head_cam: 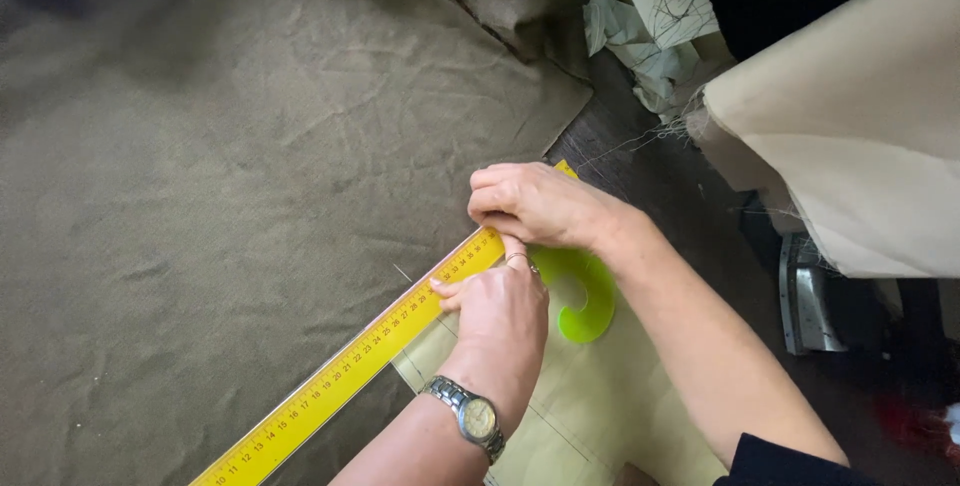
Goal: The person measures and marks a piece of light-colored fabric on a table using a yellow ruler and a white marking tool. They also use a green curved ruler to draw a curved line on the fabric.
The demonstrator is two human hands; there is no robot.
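A long yellow ruler lies diagonally on olive-green fabric, along the edge of a pale yellow paper pattern. My left hand, with a metal wristwatch on the wrist, presses down on the ruler's upper part with its fingers bent. My right hand sits at the ruler's top end, fingers curled tightly against the fabric. Whether it holds anything is hidden. A bright green curved template lies on the pattern, partly under both hands.
Beige cloth hangs over something at the right. Crumpled paper and fabric scraps lie at the top. A dark wooden surface shows beside the fabric, and a metal part sits at the right.
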